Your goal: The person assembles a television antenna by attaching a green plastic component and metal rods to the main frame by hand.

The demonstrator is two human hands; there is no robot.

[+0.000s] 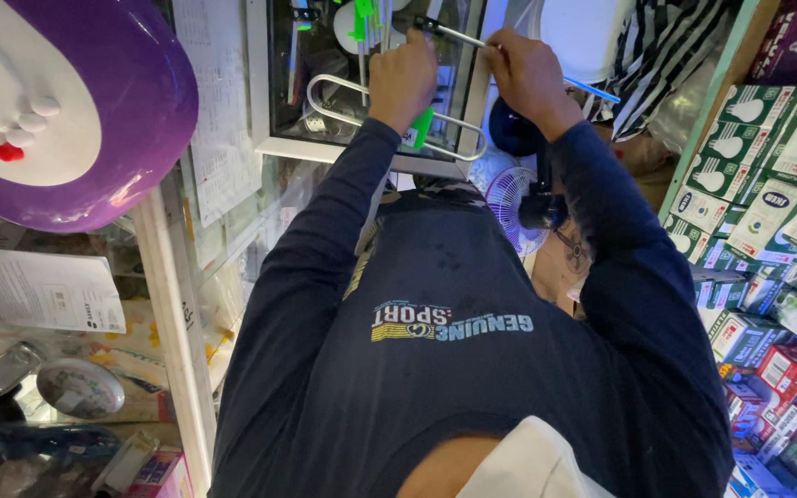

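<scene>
Head view, looking down the person's own chest and both dark-sleeved arms, which reach forward into a white-framed glass cabinet [265,83]; left hand [402,69] is fisted, knuckles toward camera, fingers curled shut around something in the cabinet opening; exactly what sits inside the fist cannot be told, but it lies right over the upper rail of a bent metal loop [348,118] with a green tag [422,127] hanging just below the wrist; the loop's long axis runs left-to-right, tilted down toward the right, its rounded end left of the left hand; right hand [523,66] is also closed, thumb and fingers pinched on a thin metal rod [449,33]; the rod's long axis runs from upper left, above the left hand, down to the right, passing through the right hand and coming out beyond it as a bluish stretch; the two hands sit near each other, at about the same height, left one nearer the loop, right one the only one clearly on the rod.

Around them: green-tagged hanging items in the cabinet above the left hand; a small white fan [509,198] and a dark round object below the right wrist; striped fabric [657,46] upper right; stacked green-and-white boxes [758,203] on shelves at right; a purple-and-white round appliance [76,101] at upper left; a paper sheet [34,290] and glass shelves with wrapped goods at lower left.
</scene>
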